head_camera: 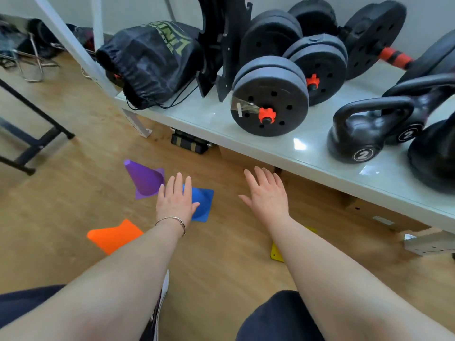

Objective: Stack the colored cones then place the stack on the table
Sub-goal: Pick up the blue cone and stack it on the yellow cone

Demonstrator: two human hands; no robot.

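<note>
Several coloured cones lie on the wooden floor. A purple cone lies on its side at the left, tip pointing away. Beside it sits a blue cone, partly covered by my left hand, which hovers flat over it with fingers apart and empty. An orange cone lies nearer to me on the left, partly behind my left forearm. A yellow cone shows only an edge under my right forearm. My right hand is spread open above the floor, holding nothing.
A low white table runs along the right, carrying black dumbbells, kettlebells and a black drawstring bag. Cardboard boxes and a dark pack sit under it. A black table frame stands at the left.
</note>
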